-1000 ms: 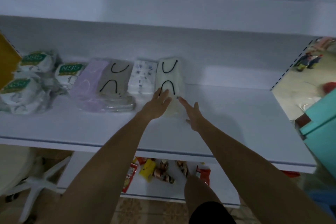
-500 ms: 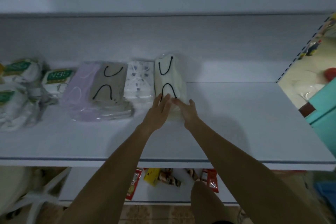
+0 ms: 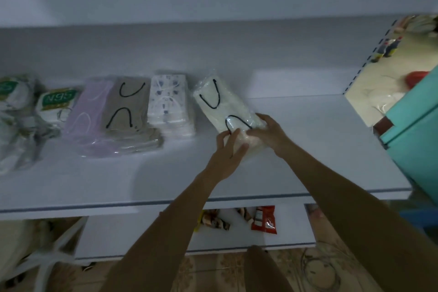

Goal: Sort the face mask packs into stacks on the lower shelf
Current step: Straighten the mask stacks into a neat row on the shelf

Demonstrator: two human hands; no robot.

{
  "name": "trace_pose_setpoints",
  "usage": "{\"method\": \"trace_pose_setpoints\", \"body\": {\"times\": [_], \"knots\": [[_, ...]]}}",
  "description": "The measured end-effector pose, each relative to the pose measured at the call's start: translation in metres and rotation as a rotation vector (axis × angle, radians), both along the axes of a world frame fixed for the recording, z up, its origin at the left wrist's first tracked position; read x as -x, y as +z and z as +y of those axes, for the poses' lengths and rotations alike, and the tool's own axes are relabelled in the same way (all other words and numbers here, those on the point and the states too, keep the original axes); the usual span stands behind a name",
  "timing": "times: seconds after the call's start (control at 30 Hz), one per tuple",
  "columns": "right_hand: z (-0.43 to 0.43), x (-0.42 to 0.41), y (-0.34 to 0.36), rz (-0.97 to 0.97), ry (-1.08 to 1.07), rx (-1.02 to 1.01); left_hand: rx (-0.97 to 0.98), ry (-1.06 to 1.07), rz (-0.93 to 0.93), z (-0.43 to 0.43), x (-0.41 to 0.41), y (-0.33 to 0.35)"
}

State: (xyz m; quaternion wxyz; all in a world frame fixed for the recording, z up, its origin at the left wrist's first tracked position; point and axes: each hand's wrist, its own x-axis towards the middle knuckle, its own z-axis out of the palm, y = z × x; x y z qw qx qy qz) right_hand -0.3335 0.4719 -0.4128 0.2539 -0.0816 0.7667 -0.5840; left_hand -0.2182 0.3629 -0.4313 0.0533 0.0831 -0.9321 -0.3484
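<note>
Right, the white shelf point(image 3: 308, 149) carries everything. W/ the N95 packs point(image 3: 57, 104) far left, the row runs rightward: lilac pack point(image 3: 90, 111), taupe pack point(image 3: 128, 104) lapped on the lilac one, then the printed pack point(image 3: 168, 102) on its own low stack. The cream pack point(image 3: 220, 102) sits right of that stack and apart from it, skewed: far end toward the left, near end swung right. Both hands are on its near end. The left hand point(image 3: 228, 149) comes in from the near side, thumb and fingers closed over the near edge. The right hand point(image 3: 270, 130) wraps the near right corner, fingers curled round the wrapper. Can't tell if the near end is raised off the shelf or just sliding. Handling, as a guess: light, soft and floppy, a clear film bag over folded masks, so it prob. sags if held by one end, and the film looks slick enough to slip. Best hold is approx. mid-length on both long edges, or flat palms either side, squeezing gently so the masks inside don't shift. Avoid pulling on the loose film at the ends. The black ear loop point(image 3: 238, 121) is inside the bag, just beyond the left fingertips, so no snag risk.
</note>
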Motion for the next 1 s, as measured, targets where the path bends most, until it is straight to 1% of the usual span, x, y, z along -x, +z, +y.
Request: {"method": "trace_pose_setpoints", "body": {"times": [0.03,0.1,0.17,0.23,0.27,0.3,0.33,0.37,0.4,0.47,0.5,0.57,0.67,0.73,0.8,0.83,0.9,0.93,1.0], "knots": [[0.016,0.005,0.005,0.012,0.036,-0.03,0.005,-0.029,-0.023,0.013,-0.003,0.001],[0.048,0.016,0.014,-0.022,0.098,-0.084,0.078,-0.008,0.034,0.028,-0.007,-0.004],[0.078,0.028,0.019,-0.083,0.167,-0.158,0.097,0.134,0.23,0.025,-0.005,0.005],[0.099,0.043,0.021,-0.114,0.232,-0.219,0.201,0.236,0.456,0.012,0.01,0.018],[0.106,0.052,0.02,-0.119,0.259,-0.244,0.211,0.273,0.484,0.003,0.023,0.027],[0.111,0.059,0.02,-0.116,0.289,-0.274,0.137,0.302,0.422,-0.008,0.039,0.035],[0.114,0.065,0.022,-0.102,0.324,-0.301,0.025,0.28,0.285,-0.018,0.055,0.046],[0.116,0.072,0.022,-0.079,0.353,-0.331,-0.053,0.204,0.135,-0.026,0.072,0.055],[0.116,0.076,0.024,-0.061,0.377,-0.35,-0.071,0.114,-0.005,-0.033,0.084,0.061],[0.115,0.085,0.025,-0.028,0.41,-0.357,-0.109,-0.037,-0.212,-0.045,0.098,0.059],[0.114,0.089,0.025,-0.005,0.425,-0.343,-0.158,-0.084,-0.286,-0.049,0.1,0.054],[0.114,0.092,0.024,0.038,0.454,-0.32,-0.279,-0.102,-0.358,-0.051,0.098,0.04],[0.113,0.094,0.015,0.158,0.487,-0.307,-0.399,-0.056,-0.359,-0.048,0.093,0.017],[0.11,0.092,0.011,0.311,0.531,-0.34,-0.466,0.004,-0.313,-0.043,0.089,0.007],[0.108,0.088,0.01,0.506,0.567,-0.406,-0.503,0.016,-0.218,-0.039,0.082,0.002],[0.108,0.086,0.009,0.587,0.577,-0.413,-0.499,0.012,-0.152,-0.038,0.079,-0.002],[0.111,0.08,0.008,0.684,0.595,-0.387,-0.467,0.003,-0.014,-0.036,0.069,-0.009],[0.113,0.077,0.006,0.713,0.604,-0.369,-0.438,-0.007,0.021,-0.035,0.064,-0.012],[0.115,0.073,0.001,0.748,0.616,-0.342,-0.364,-0.059,0.017,-0.036,0.056,-0.015]]}}
